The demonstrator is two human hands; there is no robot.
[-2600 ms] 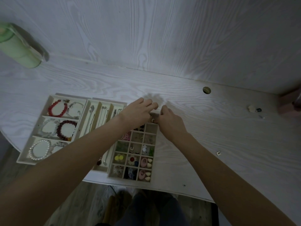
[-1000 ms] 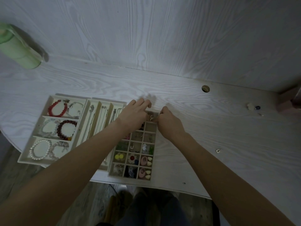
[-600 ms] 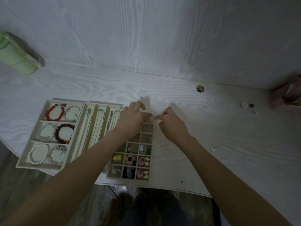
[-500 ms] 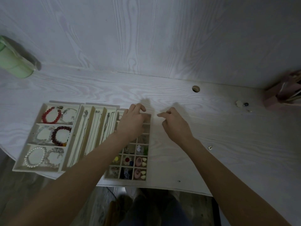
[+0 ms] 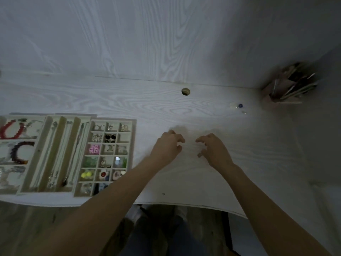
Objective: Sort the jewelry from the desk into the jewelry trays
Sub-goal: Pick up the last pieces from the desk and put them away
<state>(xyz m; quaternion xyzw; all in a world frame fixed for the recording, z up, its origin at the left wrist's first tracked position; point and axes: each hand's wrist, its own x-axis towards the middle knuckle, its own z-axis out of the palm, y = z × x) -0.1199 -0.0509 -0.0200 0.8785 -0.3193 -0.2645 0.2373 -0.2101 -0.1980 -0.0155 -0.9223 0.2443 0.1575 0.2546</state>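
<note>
The right hand point(image 5: 215, 151) is hovering over the white wood-grain desk point(image 5: 129, 102) with its fingers loosely curled and holding nothing. A small square metallic piece of jewelry point(image 5: 199, 155) is lying on the desk just beside the thumb of this hand, under the curled fingers; I cannot tell if the thumb is touching it. The left hand point(image 5: 168, 146) is staying near, on the other side of a small gap, and its fingers are also bending loosely and gripping nothing.

To the left of both hands, the cream tray with many small square compartments point(image 5: 133, 145) is sitting on the desk, holding earrings and other small pieces, among them a pink flower point(image 5: 94, 149) and a yellow pair point(image 5: 86, 174). Touching its left side, the cream tray with long narrow slots point(image 5: 42, 156) is holding thin chains. Further left, a third cream tray point(image 5: 18, 140) is showing a red bead bracelet point(image 5: 11, 129) and a dark bead bracelet point(image 5: 20, 151).

Far from the hands, near the back right of the desk, a few small loose jewelry pieces with one blue bead point(image 5: 239, 105) are lying. Behind them, a blurred holder with sticks point(image 5: 287, 85) is standing in the corner, and a round cable hole point(image 5: 185, 91) is opening in the desk.
</note>
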